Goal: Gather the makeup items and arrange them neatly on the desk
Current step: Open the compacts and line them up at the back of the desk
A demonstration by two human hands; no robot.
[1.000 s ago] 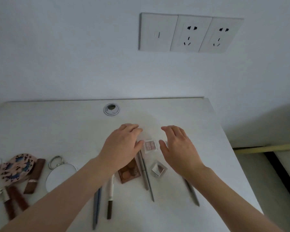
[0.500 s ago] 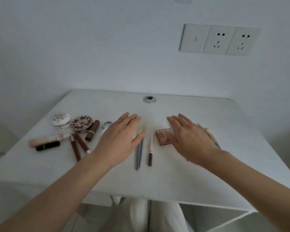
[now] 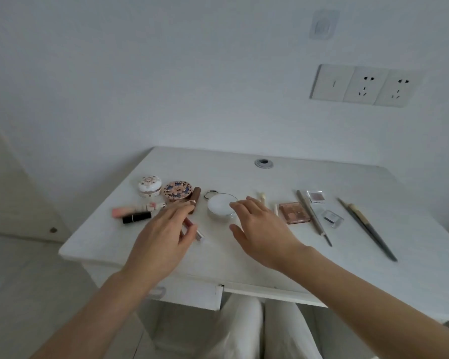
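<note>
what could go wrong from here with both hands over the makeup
The black lipstick and pink tube lie near the desk's left edge; a nudge from the left hand might roll them off. The right hand hangs over the round mirror; a careless sweep could smudge or shove it.

Nothing legible anywhere on this desk. The round rose-gold compact with the blue-and-pink patterned lid [image 3: 177, 190] shows ornament only, no letters. The white domed porcelain-look jar [image 3: 149, 185] is the same, just decoration. Up on the wall, the white three-gang plastic switch-and-socket plate [image 3: 366, 85] bears no readable marking. Any print on the smaller cases is too small to tell.
</note>
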